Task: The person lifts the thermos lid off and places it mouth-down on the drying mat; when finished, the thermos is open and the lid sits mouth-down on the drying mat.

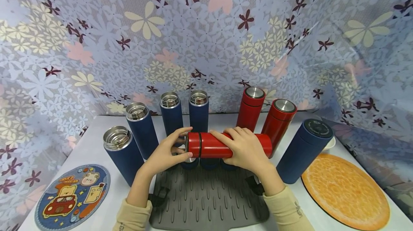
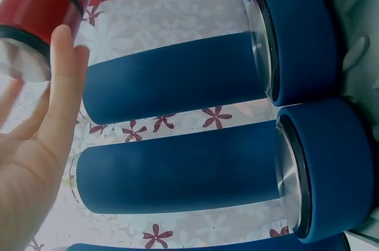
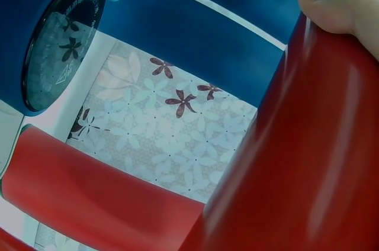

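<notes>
Sitting near the held red flask (image 1: 211, 148) is illegible lid lettering (image 1: 318, 128).

L grip (image 1: 167, 152) pinching, R grip (image 1: 243, 148) curled palm-down, both arms (image 1: 139, 191) fwd.

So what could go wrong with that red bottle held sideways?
Maybe two things. The right hand grips the body of the red bottle, and the left hand is at its lid. If there's drink inside, which I can't see, it might spill if the lid comes loose. And if the bottle slips, it could knock the blue lids near it or tip one of the uncapped blue bottles behind it.
</notes>
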{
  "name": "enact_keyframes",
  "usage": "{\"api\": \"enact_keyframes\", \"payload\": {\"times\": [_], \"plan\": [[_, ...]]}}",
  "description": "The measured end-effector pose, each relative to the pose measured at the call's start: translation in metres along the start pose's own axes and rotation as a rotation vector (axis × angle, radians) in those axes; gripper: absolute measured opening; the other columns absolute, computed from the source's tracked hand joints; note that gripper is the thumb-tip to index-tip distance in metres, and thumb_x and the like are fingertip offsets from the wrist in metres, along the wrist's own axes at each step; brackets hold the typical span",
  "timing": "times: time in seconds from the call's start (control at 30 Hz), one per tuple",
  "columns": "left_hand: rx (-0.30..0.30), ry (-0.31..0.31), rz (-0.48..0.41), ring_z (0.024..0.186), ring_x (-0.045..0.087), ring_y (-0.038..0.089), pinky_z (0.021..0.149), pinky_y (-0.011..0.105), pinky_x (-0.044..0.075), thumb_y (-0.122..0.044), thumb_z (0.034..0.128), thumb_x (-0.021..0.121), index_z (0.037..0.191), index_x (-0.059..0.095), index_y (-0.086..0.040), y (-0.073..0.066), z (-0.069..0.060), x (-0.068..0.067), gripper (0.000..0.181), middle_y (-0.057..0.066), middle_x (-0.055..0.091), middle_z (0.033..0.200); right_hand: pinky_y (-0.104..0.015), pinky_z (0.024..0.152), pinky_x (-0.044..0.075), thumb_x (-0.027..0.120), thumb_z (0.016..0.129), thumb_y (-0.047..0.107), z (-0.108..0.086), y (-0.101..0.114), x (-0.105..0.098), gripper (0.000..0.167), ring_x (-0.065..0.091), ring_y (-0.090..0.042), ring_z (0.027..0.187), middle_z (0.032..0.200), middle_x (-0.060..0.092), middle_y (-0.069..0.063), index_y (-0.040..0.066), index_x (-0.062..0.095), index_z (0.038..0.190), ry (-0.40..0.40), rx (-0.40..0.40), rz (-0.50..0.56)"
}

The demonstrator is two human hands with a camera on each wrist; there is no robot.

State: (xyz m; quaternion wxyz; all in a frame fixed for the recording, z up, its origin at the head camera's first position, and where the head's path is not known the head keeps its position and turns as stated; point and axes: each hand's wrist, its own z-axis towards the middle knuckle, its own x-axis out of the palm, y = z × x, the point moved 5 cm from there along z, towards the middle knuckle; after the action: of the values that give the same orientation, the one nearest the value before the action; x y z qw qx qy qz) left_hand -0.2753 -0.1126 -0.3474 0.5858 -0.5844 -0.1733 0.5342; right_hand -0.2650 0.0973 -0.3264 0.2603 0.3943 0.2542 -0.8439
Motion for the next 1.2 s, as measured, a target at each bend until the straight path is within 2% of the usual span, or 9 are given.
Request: {"api": "enact_keyframes", "payload": {"times": [0.13, 0.23, 0.37, 0.5, 0.6, 0.77, 0.97, 1.1, 1.2], "plan": [[-0.076, 0.007, -0.001, 0.097, 0.059, 0.025, 0.078, 0.037, 0.053, -0.025, 0.0917, 0.058, 0.143, 0.029, -0.022, 0.006, 0.001, 0.001, 0.059, 0.019, 0.046, 0.128, -0.041, 0.078, 0.049, 0.084, 0.053, 0.042, 0.000, 0.000, 0.000, 0.086, 0.059, -0.024, 0.084, 0.098, 0.062, -0.004, 0.026, 0.050, 0.131, 0.000, 0.002, 0.007], [-0.074, 0.007, -0.013, 0.104, 0.057, 0.027, 0.080, 0.039, 0.052, -0.026, 0.0883, 0.063, 0.145, 0.026, -0.025, 0.008, 0.001, 0.002, 0.068, 0.016, 0.039, 0.136, -0.041, 0.077, 0.049, 0.083, 0.055, 0.047, -0.001, 0.000, 0.000, 0.086, 0.059, -0.024, 0.083, 0.097, 0.062, -0.004, 0.026, 0.050, 0.131, 0.003, 0.004, 0.012], [0.054, 0.011, -0.006, 0.124, 0.042, 0.031, 0.087, 0.039, 0.050, -0.012, 0.0756, 0.076, 0.144, 0.028, -0.021, 0.002, 0.002, 0.002, 0.085, 0.010, 0.024, 0.147, -0.041, 0.076, 0.049, 0.081, 0.057, 0.051, -0.001, 0.000, 0.000, 0.084, 0.059, -0.024, 0.082, 0.095, 0.062, -0.004, 0.026, 0.051, 0.131, 0.004, 0.004, 0.016], [0.155, 0.013, -0.010, 0.127, 0.037, 0.032, 0.090, 0.040, 0.048, 0.003, 0.0730, 0.074, 0.136, 0.042, -0.012, -0.004, 0.001, 0.002, 0.072, 0.011, 0.030, 0.144, -0.041, 0.076, 0.049, 0.081, 0.058, 0.050, -0.001, -0.001, 0.001, 0.083, 0.059, -0.024, 0.082, 0.096, 0.062, -0.004, 0.026, 0.051, 0.131, 0.006, 0.002, 0.013], [0.124, 0.002, -0.004, 0.120, 0.044, 0.032, 0.086, 0.040, 0.051, 0.003, 0.0747, 0.072, 0.133, 0.046, -0.011, -0.004, 0.001, 0.001, 0.065, 0.013, 0.038, 0.137, -0.041, 0.076, 0.049, 0.081, 0.058, 0.050, -0.001, -0.001, 0.001, 0.083, 0.059, -0.024, 0.082, 0.096, 0.062, -0.004, 0.026, 0.051, 0.131, 0.003, -0.001, 0.010], [0.021, 0.003, 0.013, 0.106, 0.055, 0.032, 0.078, 0.035, 0.053, -0.008, 0.0807, 0.069, 0.138, 0.040, -0.008, -0.002, 0.001, 0.000, 0.064, 0.017, 0.044, 0.130, -0.041, 0.076, 0.049, 0.080, 0.058, 0.051, -0.001, 0.000, 0.001, 0.083, 0.058, -0.024, 0.082, 0.096, 0.062, -0.004, 0.027, 0.050, 0.132, -0.004, -0.009, 0.004], [-0.081, -0.005, 0.069, 0.095, 0.059, 0.022, 0.080, 0.034, 0.052, -0.026, 0.0906, 0.059, 0.140, 0.036, -0.018, 0.003, 0.001, -0.001, 0.055, 0.016, 0.054, 0.118, -0.040, 0.075, 0.049, 0.080, 0.058, 0.051, -0.001, 0.001, 0.000, 0.083, 0.059, -0.024, 0.082, 0.096, 0.062, -0.004, 0.026, 0.051, 0.131, -0.006, -0.009, 0.006], [-0.059, 0.003, 0.052, 0.108, 0.055, 0.026, 0.085, 0.039, 0.050, -0.029, 0.0865, 0.065, 0.145, 0.026, -0.023, 0.002, 0.000, -0.001, 0.070, 0.014, 0.045, 0.131, -0.041, 0.075, 0.049, 0.080, 0.058, 0.051, -0.001, 0.001, -0.001, 0.083, 0.059, -0.024, 0.082, 0.096, 0.062, -0.004, 0.026, 0.051, 0.131, -0.005, -0.011, 0.004], [0.042, 0.018, 0.020, 0.121, 0.044, 0.030, 0.088, 0.042, 0.049, -0.016, 0.0760, 0.076, 0.145, 0.027, -0.020, -0.002, 0.001, 0.001, 0.085, 0.012, 0.029, 0.144, -0.041, 0.076, 0.049, 0.080, 0.058, 0.051, -0.001, 0.000, 0.000, 0.083, 0.059, -0.024, 0.082, 0.096, 0.062, -0.004, 0.026, 0.051, 0.131, -0.003, -0.011, 0.002]]}}
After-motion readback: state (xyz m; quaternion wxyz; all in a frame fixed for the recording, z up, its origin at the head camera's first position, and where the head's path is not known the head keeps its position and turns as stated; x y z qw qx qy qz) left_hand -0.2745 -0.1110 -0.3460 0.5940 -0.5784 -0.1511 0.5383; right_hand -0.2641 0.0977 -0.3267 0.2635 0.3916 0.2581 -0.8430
